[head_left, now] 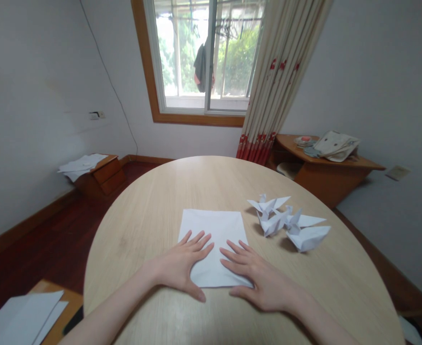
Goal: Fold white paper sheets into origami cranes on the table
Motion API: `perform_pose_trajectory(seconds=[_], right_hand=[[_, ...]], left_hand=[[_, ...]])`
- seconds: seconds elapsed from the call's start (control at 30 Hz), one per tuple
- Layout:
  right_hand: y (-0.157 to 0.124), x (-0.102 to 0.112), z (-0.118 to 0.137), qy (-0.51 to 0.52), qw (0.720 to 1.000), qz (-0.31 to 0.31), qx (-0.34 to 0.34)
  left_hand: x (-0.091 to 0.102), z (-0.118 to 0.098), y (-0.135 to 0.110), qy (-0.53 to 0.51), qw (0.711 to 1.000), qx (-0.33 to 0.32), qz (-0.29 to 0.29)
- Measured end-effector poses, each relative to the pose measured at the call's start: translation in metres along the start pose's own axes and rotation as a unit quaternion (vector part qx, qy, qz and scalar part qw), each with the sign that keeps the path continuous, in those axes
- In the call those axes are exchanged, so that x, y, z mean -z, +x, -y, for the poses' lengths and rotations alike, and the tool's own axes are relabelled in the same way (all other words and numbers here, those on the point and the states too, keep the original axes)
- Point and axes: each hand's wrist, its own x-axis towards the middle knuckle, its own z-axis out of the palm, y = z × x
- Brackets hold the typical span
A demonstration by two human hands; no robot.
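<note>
A white sheet of paper [214,230] lies flat on the round wooden table [153,211]. My left hand [181,262] rests palm down on the sheet's near left corner, fingers stretched out. My right hand [256,278] lies flat on the near right corner, fingers spread too. Neither hand holds anything. Right of the sheet sit three folded white paper cranes [290,224], clustered together and clear of my right hand.
More white paper [20,316] lies on a wooden surface at the lower left. A low cabinet [101,172] with papers stands by the left wall. A side table [326,167] with a bag stands at right, beside the curtain [279,81] and window.
</note>
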Motion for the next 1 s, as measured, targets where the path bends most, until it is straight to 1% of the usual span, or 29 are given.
perform_pose_trajectory(seconds=[0.1,0.2,0.47,0.73,0.8,0.9,1.0], right_hand=[[-0.002,0.001,-0.001,0.013,0.999,-0.029,0.02],[-0.003,0.0,-0.002,0.023,0.998,-0.048,0.023],[-0.002,-0.001,-0.001,0.003,0.996,-0.084,0.036],[-0.004,0.003,0.001,-0.039,0.99,-0.123,0.054],[-0.004,0.003,-0.001,-0.05,0.986,-0.145,0.058],[-0.004,0.001,-0.002,-0.067,0.976,-0.2,0.056],[-0.004,0.001,-0.002,-0.084,0.964,-0.248,0.051]], left_hand=[[0.004,-0.003,0.0,-0.019,1.0,0.005,-0.004],[0.007,-0.004,0.0,-0.048,0.999,0.003,-0.012],[0.005,-0.002,-0.002,-0.065,0.997,-0.018,-0.031],[0.012,-0.008,-0.002,-0.076,0.997,-0.004,0.03],[0.013,-0.008,-0.001,-0.082,0.996,-0.006,0.029],[0.014,-0.008,-0.002,-0.108,0.994,-0.009,0.011],[0.018,-0.008,-0.006,-0.146,0.989,0.009,-0.015]])
